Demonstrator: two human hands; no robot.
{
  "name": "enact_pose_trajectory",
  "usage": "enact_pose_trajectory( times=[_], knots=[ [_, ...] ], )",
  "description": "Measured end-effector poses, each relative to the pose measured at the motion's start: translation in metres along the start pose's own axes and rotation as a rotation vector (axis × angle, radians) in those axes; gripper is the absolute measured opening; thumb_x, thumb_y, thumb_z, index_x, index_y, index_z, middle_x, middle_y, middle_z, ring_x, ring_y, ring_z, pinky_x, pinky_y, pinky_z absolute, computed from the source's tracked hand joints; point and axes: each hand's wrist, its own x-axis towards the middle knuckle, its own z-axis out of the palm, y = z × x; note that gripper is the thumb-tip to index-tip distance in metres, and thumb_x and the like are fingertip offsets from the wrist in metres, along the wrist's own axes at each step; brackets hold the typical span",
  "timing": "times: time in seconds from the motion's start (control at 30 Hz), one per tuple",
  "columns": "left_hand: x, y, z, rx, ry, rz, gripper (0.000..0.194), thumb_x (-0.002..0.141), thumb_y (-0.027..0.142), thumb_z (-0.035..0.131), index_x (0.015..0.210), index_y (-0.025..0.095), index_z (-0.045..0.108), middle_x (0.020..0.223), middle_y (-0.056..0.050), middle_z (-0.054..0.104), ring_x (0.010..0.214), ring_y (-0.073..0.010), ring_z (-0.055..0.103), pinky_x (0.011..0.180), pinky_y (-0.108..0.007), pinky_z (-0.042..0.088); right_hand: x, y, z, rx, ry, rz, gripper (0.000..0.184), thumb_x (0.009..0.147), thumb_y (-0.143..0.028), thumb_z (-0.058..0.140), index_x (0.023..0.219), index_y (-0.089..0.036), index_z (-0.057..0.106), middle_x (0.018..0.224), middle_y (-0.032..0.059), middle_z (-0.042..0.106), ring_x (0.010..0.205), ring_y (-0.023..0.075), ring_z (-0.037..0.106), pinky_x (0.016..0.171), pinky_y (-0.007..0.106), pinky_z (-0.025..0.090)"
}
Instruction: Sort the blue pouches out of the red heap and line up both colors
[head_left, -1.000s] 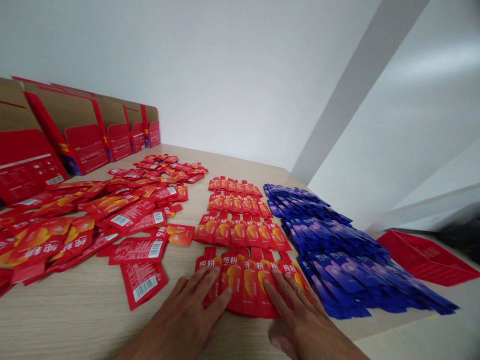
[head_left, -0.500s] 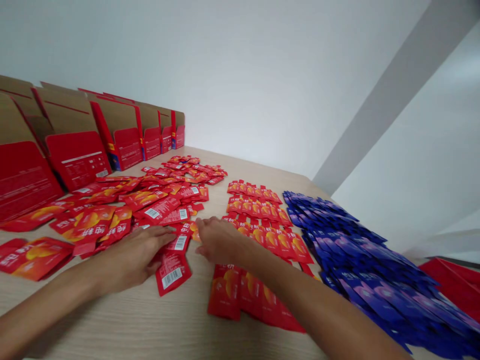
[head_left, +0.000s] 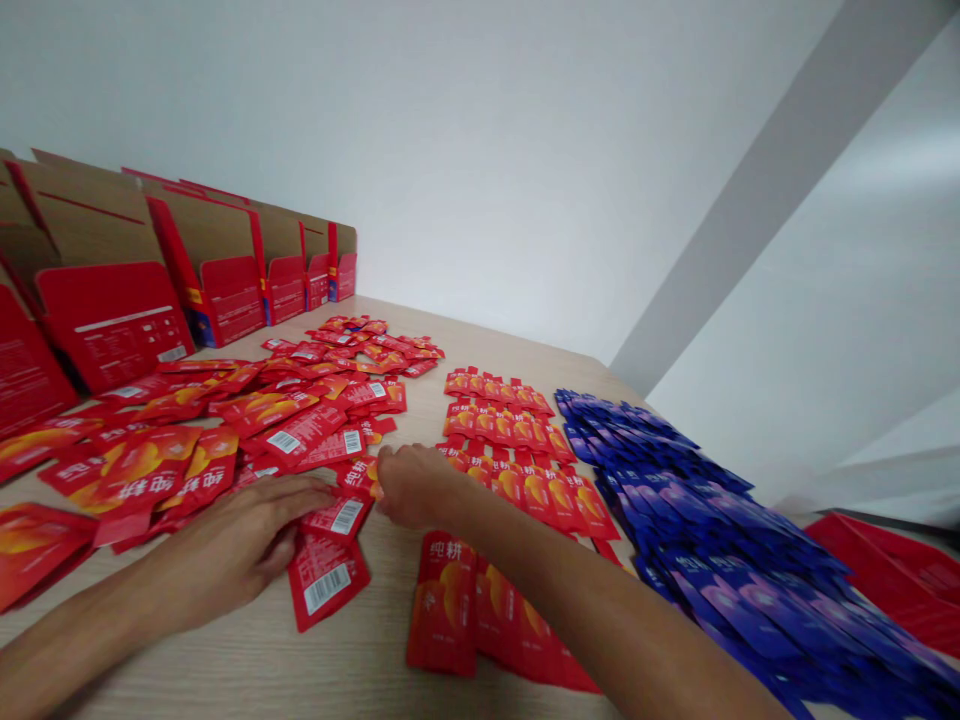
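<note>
My right hand [head_left: 420,487] is closed at the end of a red pouch [head_left: 355,472] with orange fruit print, on the right side of the loose pile; its fingertips are partly hidden. My left hand [head_left: 232,535] stretches over the pile's near edge, thumb apart from the fingers, beside a barcoded pouch [head_left: 341,518] lying face down. Just below that, another face-down pouch [head_left: 327,585] lies on the table. Under and beside my right forearm are overlapping rows of red pouches [head_left: 536,495], printed sides up. The nearest row starts with an upright-facing pouch [head_left: 442,605].
Open red cardboard boxes [head_left: 116,325] line the left side against the wall. Loose red pouches [head_left: 285,400] spread in front of them. Stacked rows of blue-purple pouches [head_left: 697,510] cover the table's right side, with a red container [head_left: 892,580] beyond them.
The view has shifted slightly, so boxes and loose pouches sit further left in the picture. My right hand stays at the same pouch, and my left hand stays over the pile's edge.
</note>
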Motion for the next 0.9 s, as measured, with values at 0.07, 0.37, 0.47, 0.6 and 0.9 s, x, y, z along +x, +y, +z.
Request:
enact_pose_trajectory(
  times=[0.07, 0.37, 0.47, 0.6, 0.9],
  knots=[
    [-0.004, -0.002, 0.002, -0.012, 0.036, -0.013, 0.048, 0.092, 0.024, 0.053, 0.131, 0.029, 0.080, 0.137, -0.004, 0.078, 0.125, -0.0252, 0.075, 0.116, -0.032, 0.053, 0.005, 0.004, -0.005, 0.020, -0.036, -0.005, 0.040, 0.094, -0.028, 0.067, 0.129, -0.008, 0.067, 0.121, 0.0243, 0.076, 0.113, 0.0350, 0.077, 0.089, 0.046, 0.066],
    [-0.010, -0.002, 0.006, -0.089, 0.107, -0.104, 0.039, 0.096, 0.033, 0.055, 0.123, 0.031, 0.083, 0.128, 0.000, 0.082, 0.117, -0.0227, 0.078, 0.109, -0.027, 0.056, 0.028, 0.014, -0.017, 0.111, -0.134, -0.024, 0.043, 0.081, -0.041, 0.082, 0.114, -0.015, 0.075, 0.117, 0.0176, 0.080, 0.104, 0.0322, 0.079, 0.077, 0.034, 0.065],
    [-0.011, -0.013, 0.019, -0.116, 0.162, -0.180, 0.039, 0.097, 0.035, 0.052, 0.118, 0.033, 0.085, 0.128, 0.002, 0.082, 0.118, -0.0232, 0.077, 0.111, -0.030, 0.056, 0.022, 0.015, -0.026, 0.116, -0.109, -0.016, 0.035, 0.082, -0.036, 0.081, 0.110, -0.014, 0.077, 0.112, 0.0178, 0.081, 0.102, 0.0330, 0.079, 0.077, 0.035, 0.064],
    [0.004, -0.012, 0.023, -0.308, 0.239, -0.389, 0.041, 0.094, 0.055, 0.057, 0.110, 0.029, 0.085, 0.114, -0.001, 0.084, 0.105, -0.0274, 0.079, 0.106, -0.037, 0.059, -0.006, 0.018, -0.048, 0.087, 0.069, 0.071, 0.030, 0.086, -0.028, 0.073, 0.108, -0.008, 0.075, 0.112, 0.0229, 0.077, 0.103, 0.0342, 0.076, 0.080, 0.038, 0.063],
    [0.060, 0.088, -0.023, -1.339, 0.302, -0.528, 0.054, 0.074, 0.070, 0.085, 0.086, 0.017, 0.080, 0.087, -0.009, 0.083, 0.074, -0.0220, 0.076, 0.065, -0.025, 0.062, -0.070, 0.019, -0.053, 0.329, 0.516, 0.063, 0.025, 0.095, -0.042, 0.073, 0.105, -0.021, 0.066, 0.105, 0.0079, 0.075, 0.099, 0.0245, 0.071, 0.094, 0.035, 0.057]
  ],
)
